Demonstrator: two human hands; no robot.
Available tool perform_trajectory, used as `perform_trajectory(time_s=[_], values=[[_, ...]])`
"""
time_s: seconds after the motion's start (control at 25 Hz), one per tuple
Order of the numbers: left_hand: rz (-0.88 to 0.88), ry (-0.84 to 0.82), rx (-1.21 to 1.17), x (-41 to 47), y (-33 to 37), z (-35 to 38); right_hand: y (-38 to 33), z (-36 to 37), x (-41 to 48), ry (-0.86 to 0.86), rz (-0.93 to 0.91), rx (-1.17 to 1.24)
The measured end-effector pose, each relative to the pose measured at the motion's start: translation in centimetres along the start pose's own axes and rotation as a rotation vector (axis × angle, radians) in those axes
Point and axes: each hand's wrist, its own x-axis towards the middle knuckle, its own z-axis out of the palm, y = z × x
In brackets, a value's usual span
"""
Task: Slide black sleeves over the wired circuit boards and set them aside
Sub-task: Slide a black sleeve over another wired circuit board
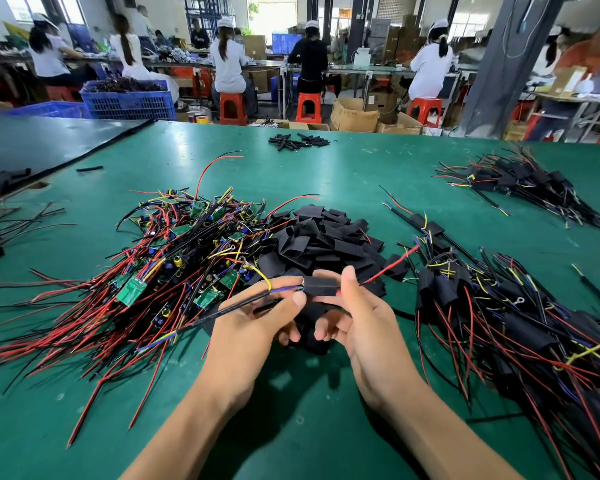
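Between my hands hangs a black sleeve (pixel 321 286) that covers a circuit board, with wires coming out of both ends. My left hand (pixel 257 323) pinches the black cable and blue-yellow wires at the sleeve's left end. My right hand (pixel 357 313) grips the sleeve's right end, where a red wire (pixel 392 268) sticks out. A heap of bare wired boards (pixel 174 265) lies to the left. Behind my hands sits a pile of empty black sleeves (pixel 319 237). Sleeved boards (pixel 520 313) are heaped on the right.
The green table (pixel 291 393) carries a second heap of sleeved boards (pixel 520 181) at the far right and a few small sleeves (pixel 298 142) at the back. Loose wires (pixel 11 223) lie at the left edge. People sit on red stools beyond the table.
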Motion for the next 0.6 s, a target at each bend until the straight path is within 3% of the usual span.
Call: perform_trajectory(time_s=[0.2, 0.6], values=[[-0.12, -0.066, -0.196, 0.51, -0.34, -0.71, 0.12, -0.35, 0.13, 0.055, -0.06, 0.052], [-0.094, 0.032, -0.213, 0.62, -0.57, -0.52, 1.01, -0.13, -0.43, 0.051, -0.135, -0.039]])
